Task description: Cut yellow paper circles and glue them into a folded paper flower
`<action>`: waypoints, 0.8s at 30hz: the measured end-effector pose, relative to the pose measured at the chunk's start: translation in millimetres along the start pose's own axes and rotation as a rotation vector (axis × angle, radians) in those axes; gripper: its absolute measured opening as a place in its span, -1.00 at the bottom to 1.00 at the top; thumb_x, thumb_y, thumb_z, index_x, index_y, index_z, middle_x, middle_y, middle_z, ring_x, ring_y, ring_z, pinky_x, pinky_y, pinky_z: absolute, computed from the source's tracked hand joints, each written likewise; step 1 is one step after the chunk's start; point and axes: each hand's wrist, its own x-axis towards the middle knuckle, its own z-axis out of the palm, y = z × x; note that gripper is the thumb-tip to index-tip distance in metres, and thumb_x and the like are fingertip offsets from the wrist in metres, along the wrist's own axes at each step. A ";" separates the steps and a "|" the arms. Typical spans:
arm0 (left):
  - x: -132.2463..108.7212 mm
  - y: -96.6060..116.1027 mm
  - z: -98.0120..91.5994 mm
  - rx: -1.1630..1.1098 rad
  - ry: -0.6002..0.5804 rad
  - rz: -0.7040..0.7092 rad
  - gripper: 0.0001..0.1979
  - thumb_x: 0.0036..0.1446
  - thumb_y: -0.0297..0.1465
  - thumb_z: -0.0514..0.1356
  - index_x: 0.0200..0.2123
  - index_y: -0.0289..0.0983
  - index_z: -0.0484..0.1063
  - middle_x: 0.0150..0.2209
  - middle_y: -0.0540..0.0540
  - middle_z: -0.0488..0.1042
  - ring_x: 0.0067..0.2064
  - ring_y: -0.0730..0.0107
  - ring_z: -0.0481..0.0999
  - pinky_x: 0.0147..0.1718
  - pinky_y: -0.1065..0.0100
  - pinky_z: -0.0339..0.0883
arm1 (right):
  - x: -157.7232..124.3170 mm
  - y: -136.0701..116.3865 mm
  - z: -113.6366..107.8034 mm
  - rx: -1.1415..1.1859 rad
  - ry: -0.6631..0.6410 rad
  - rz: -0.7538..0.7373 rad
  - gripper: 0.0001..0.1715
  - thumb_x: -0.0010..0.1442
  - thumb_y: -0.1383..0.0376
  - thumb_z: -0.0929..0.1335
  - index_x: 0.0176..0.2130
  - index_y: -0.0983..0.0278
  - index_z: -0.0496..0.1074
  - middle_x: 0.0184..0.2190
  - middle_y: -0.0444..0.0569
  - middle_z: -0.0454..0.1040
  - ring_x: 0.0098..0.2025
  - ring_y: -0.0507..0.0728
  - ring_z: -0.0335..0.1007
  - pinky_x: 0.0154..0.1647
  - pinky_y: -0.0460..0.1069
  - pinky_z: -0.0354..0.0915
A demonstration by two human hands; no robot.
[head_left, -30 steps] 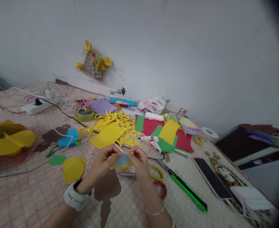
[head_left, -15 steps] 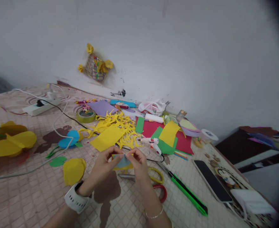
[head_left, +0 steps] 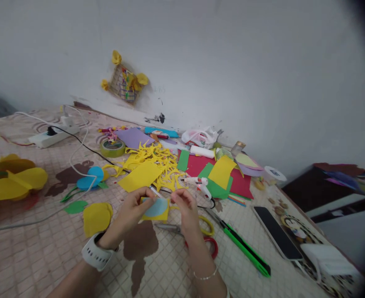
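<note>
Left hand (head_left: 127, 217) pinching a yellow paper piece (head_left: 163, 217), pale blue paper disc (head_left: 156, 207) lying on its face; right hand (head_left: 187, 213) apart, fingers loosely curled, gripping nothing.

A tile-patterned vinyl mat (head_left: 58, 244) with brown patches runs up to the wall. At its far left end sits a white power strip (head_left: 52, 136), with a roll of green tape (head_left: 112, 148) and a purple paper sheet (head_left: 134, 138) nearer the middle. A heap of yellow paper offcuts (head_left: 157, 159) lies beside a yellow paper sheet (head_left: 140, 176), and a red paper sheet (head_left: 238, 186) spreads to the right. Yellow paper flowers (head_left: 11, 182) sit at the left edge. Closer in lie scissors (head_left: 201, 236) with yellow and red loops, a green utility knife (head_left: 246, 252), and a black smartphone (head_left: 275, 239).
</note>
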 end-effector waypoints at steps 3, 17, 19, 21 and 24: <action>0.7 0.5 -0.5 -0.030 -0.002 -0.038 -0.82 -0.18 -0.32 0.30 -0.63 -0.27 0.40 -0.63 0.08 0.32 -0.56 0.50 0.24 -0.57 0.47 0.09 | -1.7 0.3 0.6 -0.021 -0.112 0.049 -0.87 -0.06 0.27 0.43 -0.51 0.25 0.42 -0.57 -0.19 0.34 -0.47 0.04 0.22 -0.42 -0.07 0.15; -0.3 -2.7 4.0 -0.382 0.158 -0.179 -0.74 -0.17 -0.24 0.35 -0.54 -0.27 0.39 -0.59 0.08 0.39 -0.55 0.50 0.36 -0.53 0.45 0.24 | -8.8 2.7 12.2 0.075 -0.098 0.105 -0.85 -0.09 0.25 0.38 -0.57 0.24 0.32 -0.65 -0.23 0.22 -0.56 0.00 0.08 -0.53 -0.08 0.04; -1.8 -3.6 7.9 -0.405 0.148 -0.184 -0.74 -0.18 -0.25 0.37 -0.46 -0.28 0.45 -0.51 0.02 0.50 -0.46 0.40 0.46 -0.43 0.39 0.33 | -8.1 4.5 15.0 0.106 -0.033 0.081 -0.82 -0.07 0.22 0.38 -0.57 0.22 0.31 -0.63 -0.22 0.22 -0.53 0.01 0.10 -0.49 -0.08 0.09; -3.6 -4.3 11.1 -0.412 0.138 -0.189 -0.72 -0.20 -0.29 0.39 -0.41 -0.30 0.49 -0.44 -0.04 0.56 -0.38 0.31 0.52 -0.36 0.34 0.37 | -8.2 5.8 16.6 0.132 -0.008 0.071 -0.81 -0.05 0.20 0.38 -0.56 0.22 0.31 -0.62 -0.22 0.23 -0.52 0.02 0.11 -0.46 -0.07 0.12; -5.4 -5.6 12.0 -0.411 0.135 -0.193 -0.71 -0.22 -0.32 0.41 -0.38 -0.30 0.51 -0.41 -0.05 0.59 -0.35 0.28 0.54 -0.33 0.33 0.39 | -9.3 4.9 15.7 0.155 -0.053 0.077 -0.83 -0.06 0.23 0.40 -0.56 0.23 0.34 -0.61 -0.21 0.25 -0.51 0.03 0.14 -0.44 -0.07 0.14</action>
